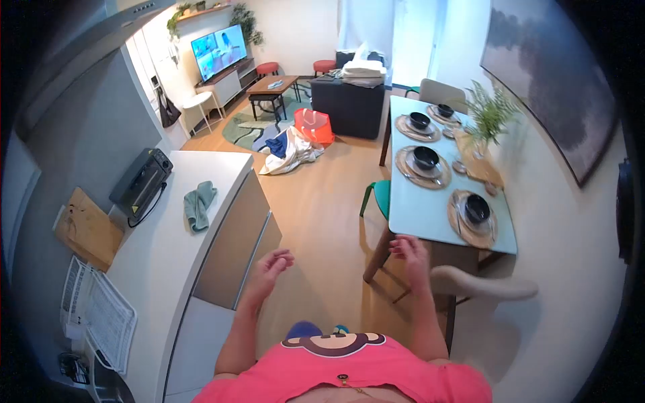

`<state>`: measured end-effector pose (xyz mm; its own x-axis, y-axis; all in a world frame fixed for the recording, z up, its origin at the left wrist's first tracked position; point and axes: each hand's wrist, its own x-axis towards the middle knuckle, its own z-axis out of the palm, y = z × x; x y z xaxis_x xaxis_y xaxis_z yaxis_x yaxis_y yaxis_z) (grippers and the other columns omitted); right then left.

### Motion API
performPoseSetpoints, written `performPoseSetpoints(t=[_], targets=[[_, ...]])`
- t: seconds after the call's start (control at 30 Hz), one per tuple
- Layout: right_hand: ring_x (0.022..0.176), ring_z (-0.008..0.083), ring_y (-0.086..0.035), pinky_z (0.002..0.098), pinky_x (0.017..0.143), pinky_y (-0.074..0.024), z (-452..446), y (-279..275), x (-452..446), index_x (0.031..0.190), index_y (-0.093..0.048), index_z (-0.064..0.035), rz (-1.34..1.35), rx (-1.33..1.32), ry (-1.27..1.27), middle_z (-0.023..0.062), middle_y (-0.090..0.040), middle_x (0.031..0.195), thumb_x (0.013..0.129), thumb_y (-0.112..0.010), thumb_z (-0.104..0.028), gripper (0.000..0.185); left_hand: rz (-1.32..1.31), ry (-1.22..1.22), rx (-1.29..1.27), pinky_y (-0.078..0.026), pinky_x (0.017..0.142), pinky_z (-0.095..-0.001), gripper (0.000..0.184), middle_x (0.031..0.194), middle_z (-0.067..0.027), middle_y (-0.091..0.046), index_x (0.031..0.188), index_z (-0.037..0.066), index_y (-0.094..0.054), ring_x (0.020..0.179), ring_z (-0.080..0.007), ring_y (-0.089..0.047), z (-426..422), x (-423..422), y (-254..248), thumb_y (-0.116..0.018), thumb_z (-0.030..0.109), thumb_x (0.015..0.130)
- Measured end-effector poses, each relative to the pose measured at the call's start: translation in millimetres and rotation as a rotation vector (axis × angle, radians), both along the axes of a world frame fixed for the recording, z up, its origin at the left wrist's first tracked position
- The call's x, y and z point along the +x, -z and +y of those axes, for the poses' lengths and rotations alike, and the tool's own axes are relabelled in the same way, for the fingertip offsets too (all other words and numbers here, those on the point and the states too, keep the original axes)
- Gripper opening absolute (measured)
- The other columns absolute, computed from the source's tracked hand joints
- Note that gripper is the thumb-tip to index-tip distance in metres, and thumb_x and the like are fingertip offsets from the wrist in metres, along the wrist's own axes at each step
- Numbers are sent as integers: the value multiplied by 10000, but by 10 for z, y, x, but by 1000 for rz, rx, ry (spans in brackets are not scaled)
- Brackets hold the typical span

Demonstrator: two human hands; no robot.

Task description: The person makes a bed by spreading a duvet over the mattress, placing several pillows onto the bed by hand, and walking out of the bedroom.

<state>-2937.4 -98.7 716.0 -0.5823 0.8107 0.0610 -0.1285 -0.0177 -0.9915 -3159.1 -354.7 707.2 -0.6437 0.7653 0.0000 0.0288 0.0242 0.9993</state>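
Note:
My left hand [271, 267] hangs in mid-air over the wooden floor, to the right of the white counter [156, 282]. Its fingers are loosely bent with nothing in them. On the other side my right hand [411, 256] is raised by the near corner of the light-blue dining table [423, 218], empty, with relaxed fingers. Whether it touches the table edge I cannot tell. Closest to it on the table is a black bowl [478, 208] on a plate and a round woven placemat [463, 235]. A grey-green cloth [199, 207] lies on the counter.
A toaster oven [142, 183], a wooden board [89, 228] and a white dish rack [111, 316] line the counter. A green chair [381, 198] and a beige chair [480, 285] stand by the table. Ahead, a white cloth heap [290, 156] and an orange bag [314, 126] lie on the floor.

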Motion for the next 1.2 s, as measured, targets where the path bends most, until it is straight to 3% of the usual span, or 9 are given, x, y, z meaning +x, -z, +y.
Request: performPoseSetpoints(t=[0.13,0.23,0.43,0.53,0.7,0.77,0.93,1.07,1.2], targets=[[812,139,-594,272,731,-469,490,235,-1444,1066,-545,-10,-83,54,-466,73,-615,909,924,-450,-167,233,-43,-193,6,-452,824,-282,284,1002,-109,-608,1152,-21,-505,928,-166,-577,350,-940,1,-455,124,913],[842,143,-588,270,737,-467,867,365,-2358,1078,-535,-3,-131,166,-626,72,-609,921,929,-447,-181,248,-80,-302,-44,-451,814,-273,285,992,-99,-611,1147,-18,-510,916,-158,-581,703,-1670,264,-452,127,909],[822,143,-587,265,726,-469,2013,623,-3769,1054,-552,2,-240,114,-442,77,-613,910,920,-463,-173,237,-189,-221,8,-448,810,-286,291,991,-96,-607,1141,-14,-514,908,-161,-580,1989,-3324,552,-452,147,908],[812,141,-584,264,717,-472,2498,258,-4175,1039,-558,4,-278,127,-308,77,-612,898,919,-466,-174,234,-216,-78,21,-447,821,-294,300,1013,-100,-598,1146,-17,-507,927,-161,-570,2891,-3905,325,-449,159,910],[767,126,-577,250,688,-463,3452,393,-4661,1017,-563,2,-242,85,-34,65,-607,869,916,-468,-175,225,-132,353,16,-436,864,-305,332,1057,-115,-585,1164,-11,-487,982,-175,-559,4400,-4734,196,-440,210,920],[759,123,-575,251,680,-462,3903,768,-4786,1010,-564,-1,-263,4,12,62,-606,857,917,-465,-173,219,-139,475,50,-435,865,-305,332,1055,-114,-585,1170,-10,-479,983,-175,-557,4994,-5007,223,-435,210,925],[740,124,-568,260,670,-457,5165,1093,-5408,1005,-565,-7,-370,13,38,57,-601,834,911,-467,-158,203,-112,525,58,-453,816,-287,299,987,-86,-591,1140,-14,-497,902,-143,-563,6358,-5789,258,-458,186,922],[744,142,-572,283,688,-458,6416,1050,-6267,1007,-571,7,-435,327,101,71,-605,825,901,-481,-170,225,166,514,-109,-437,850,-291,311,1028,-91,-589,1173,5,-477,965,-149,-556,7289,-6613,43,-420,191,931],[768,161,-591,290,705,-463,7265,574,-7182,1013,-574,11,-348,423,64,98,-624,831,896,-490,-192,249,25,375,-41,-437,844,-282,300,1047,-87,-589,1176,8,-479,962,-147,-559,7897,-7383,-78,-431,142,912]])
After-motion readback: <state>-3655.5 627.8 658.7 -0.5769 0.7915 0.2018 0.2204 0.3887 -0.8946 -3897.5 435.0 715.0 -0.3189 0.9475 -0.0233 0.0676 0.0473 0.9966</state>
